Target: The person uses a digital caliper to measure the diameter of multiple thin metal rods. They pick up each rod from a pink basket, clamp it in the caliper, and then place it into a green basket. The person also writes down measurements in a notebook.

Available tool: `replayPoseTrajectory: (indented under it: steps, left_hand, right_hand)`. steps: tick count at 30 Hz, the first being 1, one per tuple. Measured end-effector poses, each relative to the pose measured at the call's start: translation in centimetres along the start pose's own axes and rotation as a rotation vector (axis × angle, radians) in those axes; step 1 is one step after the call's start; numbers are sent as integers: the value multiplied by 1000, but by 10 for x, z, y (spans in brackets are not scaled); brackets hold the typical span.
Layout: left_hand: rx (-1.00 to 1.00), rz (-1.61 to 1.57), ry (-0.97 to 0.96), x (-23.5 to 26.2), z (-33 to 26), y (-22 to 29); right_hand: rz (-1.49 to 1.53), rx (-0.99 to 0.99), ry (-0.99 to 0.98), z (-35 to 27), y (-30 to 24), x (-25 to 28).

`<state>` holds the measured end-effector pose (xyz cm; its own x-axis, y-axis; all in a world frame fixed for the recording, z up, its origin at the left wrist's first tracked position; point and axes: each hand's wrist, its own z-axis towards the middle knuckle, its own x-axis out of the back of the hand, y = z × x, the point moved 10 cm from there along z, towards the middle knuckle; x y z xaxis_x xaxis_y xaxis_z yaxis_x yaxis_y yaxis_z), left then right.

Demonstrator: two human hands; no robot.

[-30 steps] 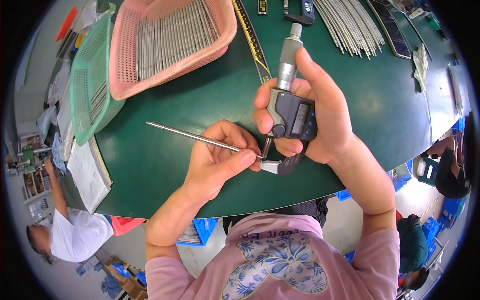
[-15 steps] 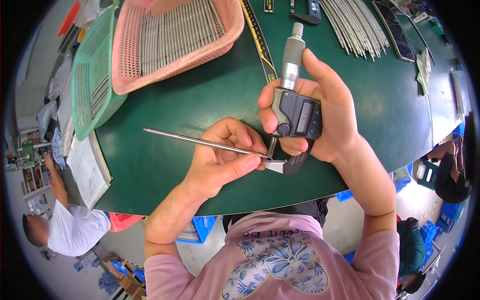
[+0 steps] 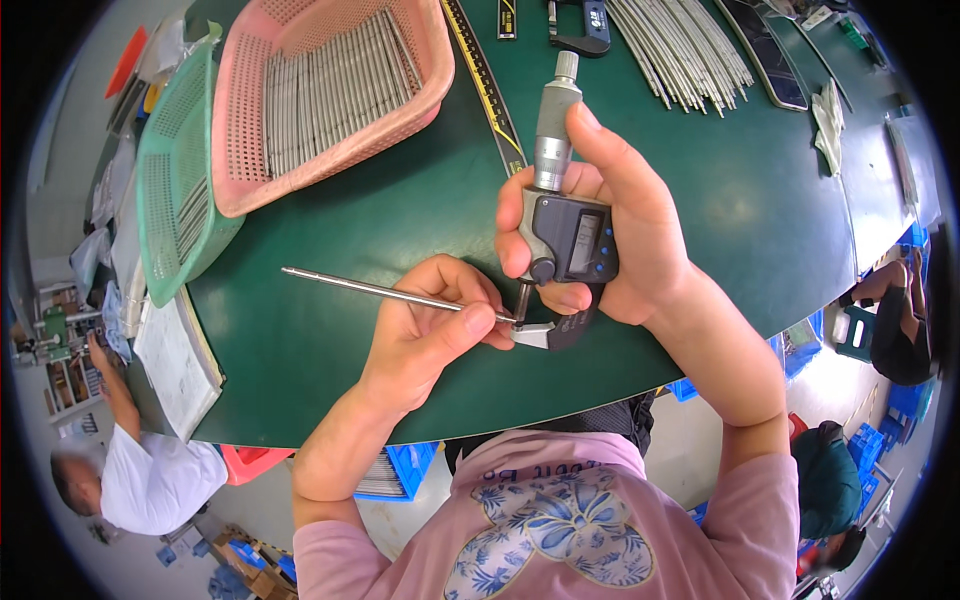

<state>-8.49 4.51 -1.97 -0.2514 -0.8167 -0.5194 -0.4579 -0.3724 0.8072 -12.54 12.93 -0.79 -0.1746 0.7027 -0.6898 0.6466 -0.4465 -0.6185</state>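
My left hand (image 3: 425,325) is closed, pinching a slim shiny metal rod (image 3: 370,287) between thumb and fingers. The rod slants, its free end up to the left. Its right end sits at the jaws of a digital micrometer (image 3: 568,235), between the spindle and the pale anvil; whether both touch it I cannot tell. Wrapped round the micrometer's frame is my right hand (image 3: 630,220), with its thumb against the grey thimble. The micrometer stands upright, thimble pointing away from me, and its small display faces up.
A pink basket (image 3: 232,150) full of metal rods stands at the far left, beside a green basket (image 3: 160,220). Farther back lie a ruler (image 3: 485,85), another micrometer (image 3: 585,40), loose rods (image 3: 680,55), a phone (image 3: 765,55) and a glove (image 3: 828,125). Papers (image 3: 180,355) lie left.
Both hands, with the rod and micrometer, have shifted slightly left in view. The baskets and table items have also shifted left. The rod's end stays at the jaws.
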Motion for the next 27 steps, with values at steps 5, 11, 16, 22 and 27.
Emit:
replayPoseTrajectory:
  steps: [5, 11, 16, 22, 27]
  left_hand:
    - [-12, -1, 14, 2, 0, -1]
    - [34, -50, -19, 2, -1, -2]
    - [5, -57, -52, 0, -1, -1]
    - [-31, -36, -81, -2, 0, 0]
    - [-40, -37, -87, -3, 0, 0]
  right_hand:
    - [19, 13, 3, 1, 0, -1]
    - [97, -72, -48, 1, 6, -2]
    - [134, -110, -59, 1, 9, -3]
    - [140, -108, -62, 1, 10, -3]
    - [123, -96, -44, 1, 10, -2]
